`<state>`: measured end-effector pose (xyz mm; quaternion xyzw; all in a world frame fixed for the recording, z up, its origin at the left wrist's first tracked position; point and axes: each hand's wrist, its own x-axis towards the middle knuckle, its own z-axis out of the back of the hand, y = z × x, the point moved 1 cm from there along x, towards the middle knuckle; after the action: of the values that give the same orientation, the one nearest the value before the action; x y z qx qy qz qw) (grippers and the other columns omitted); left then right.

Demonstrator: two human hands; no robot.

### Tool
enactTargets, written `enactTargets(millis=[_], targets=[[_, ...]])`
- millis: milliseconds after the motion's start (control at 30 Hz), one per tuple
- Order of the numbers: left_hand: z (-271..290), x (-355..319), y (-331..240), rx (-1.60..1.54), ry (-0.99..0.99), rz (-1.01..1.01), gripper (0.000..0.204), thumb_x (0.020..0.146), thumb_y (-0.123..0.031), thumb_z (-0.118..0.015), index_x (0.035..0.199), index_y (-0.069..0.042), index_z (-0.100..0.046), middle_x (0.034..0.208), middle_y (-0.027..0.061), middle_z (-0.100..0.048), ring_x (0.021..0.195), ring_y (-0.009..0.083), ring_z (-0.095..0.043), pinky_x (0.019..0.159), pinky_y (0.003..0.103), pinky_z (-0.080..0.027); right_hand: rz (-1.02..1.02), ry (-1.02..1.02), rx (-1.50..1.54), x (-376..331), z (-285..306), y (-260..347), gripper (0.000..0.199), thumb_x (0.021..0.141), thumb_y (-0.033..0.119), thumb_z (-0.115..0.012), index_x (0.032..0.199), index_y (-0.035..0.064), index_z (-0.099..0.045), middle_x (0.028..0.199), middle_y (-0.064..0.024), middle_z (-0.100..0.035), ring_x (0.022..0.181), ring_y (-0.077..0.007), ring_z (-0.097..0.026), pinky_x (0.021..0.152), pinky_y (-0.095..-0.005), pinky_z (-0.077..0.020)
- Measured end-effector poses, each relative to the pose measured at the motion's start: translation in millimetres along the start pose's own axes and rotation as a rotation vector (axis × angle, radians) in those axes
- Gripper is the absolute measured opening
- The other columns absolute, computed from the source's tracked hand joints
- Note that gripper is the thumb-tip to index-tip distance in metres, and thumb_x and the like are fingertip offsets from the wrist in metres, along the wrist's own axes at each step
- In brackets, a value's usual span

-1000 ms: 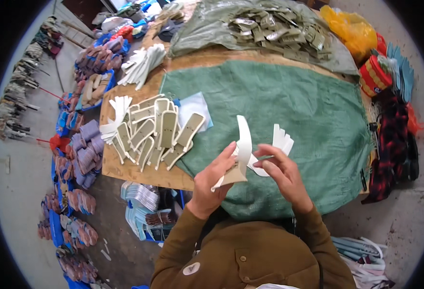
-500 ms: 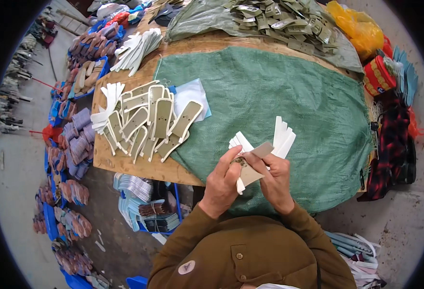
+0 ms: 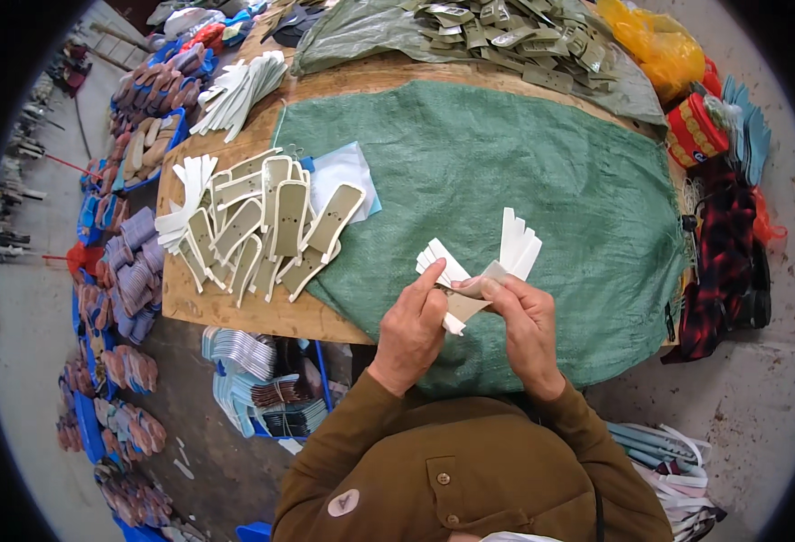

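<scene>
My left hand (image 3: 408, 327) is closed on one side of an olive-grey panel (image 3: 472, 307), with its index finger stretched along it. The panel has a curled upper end and a white strip (image 3: 453, 323) along its lower left edge. My right hand (image 3: 526, 327) pinches the curled end between thumb and fingers. Just beyond the hands, white strips (image 3: 519, 246) lie fanned in two bunches on the green woven sheet (image 3: 506, 154). Left of them is a heap of olive-grey panels edged in white (image 3: 287, 219).
White strips (image 3: 240, 90) lie at the table's far left, beside the wooden tabletop (image 3: 262, 312). A pile of unedged panels (image 3: 515, 36) covers the back. A yellow bag (image 3: 655, 50) and a red container (image 3: 696, 131) stand at right. Below left is a filled blue crate (image 3: 327, 379).
My right hand has shifted outward and now pinches the panel's upper end, which has gone from upright to curled over. The whole view has shifted slightly.
</scene>
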<state>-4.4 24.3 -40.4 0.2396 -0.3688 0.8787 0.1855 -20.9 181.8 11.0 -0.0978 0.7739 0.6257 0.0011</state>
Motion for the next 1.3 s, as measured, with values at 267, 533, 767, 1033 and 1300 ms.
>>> enactTargets(millis=[267,533,767,1033,1300], targets=[[8,1,-3,-0.140,0.058,0.189,0.020,0.084,0.000,-0.064,0.099,-0.001,-0.050,0.119,0.0211,-0.062,0.095,0.0386,-0.065,0.075,0.041,-0.055,0.193,-0.167,0.149,10,19,33,0.034,0.103,0.020,-0.044,0.107,-0.0074,-0.064,0.102,-0.0118,-0.067,0.094,-0.0189,-0.066,0.087,-0.0319,-0.0519],[12,1,-11,-0.029,0.137,0.092,0.026,0.079,0.004,-0.063,0.102,0.001,-0.051,0.114,0.0206,-0.060,0.095,0.0378,-0.064,0.075,0.040,-0.054,-0.031,0.217,-0.061,14,16,-8,0.023,0.100,0.011,-0.052,0.105,-0.0063,-0.066,0.096,-0.0063,-0.068,0.092,-0.0106,-0.062,0.085,-0.0251,-0.0495],[-7,-7,-15,-0.069,0.112,0.079,0.023,0.079,-0.001,-0.063,0.098,-0.001,-0.050,0.101,0.0159,-0.057,0.082,0.0345,-0.061,0.069,0.041,-0.052,-0.224,0.050,0.300,15,28,-26,0.029,0.100,0.018,-0.050,0.097,-0.0055,-0.067,0.094,-0.0087,-0.069,0.085,-0.0121,-0.065,0.079,-0.0278,-0.0537],[-12,-4,-10,-0.024,0.131,0.235,0.020,0.085,0.000,-0.057,0.103,-0.002,-0.049,0.097,0.0161,-0.058,0.085,0.0360,-0.061,0.071,0.039,-0.052,0.078,-0.135,0.110,-11,14,12,0.032,0.102,0.019,-0.048,0.102,-0.0075,-0.065,0.092,-0.0126,-0.070,0.087,-0.0166,-0.068,0.081,-0.0298,-0.0540],[6,0,-16,-0.931,0.397,0.644,0.033,0.101,-0.014,-0.046,0.131,-0.001,-0.047,0.108,0.0060,-0.062,0.092,0.0126,-0.062,0.081,0.030,-0.052,-0.182,0.303,0.077,23,36,-23,0.022,0.097,0.017,-0.059,0.093,-0.0030,-0.069,0.081,-0.0027,-0.062,0.068,-0.0083,-0.056,0.065,-0.0254,-0.0474]])
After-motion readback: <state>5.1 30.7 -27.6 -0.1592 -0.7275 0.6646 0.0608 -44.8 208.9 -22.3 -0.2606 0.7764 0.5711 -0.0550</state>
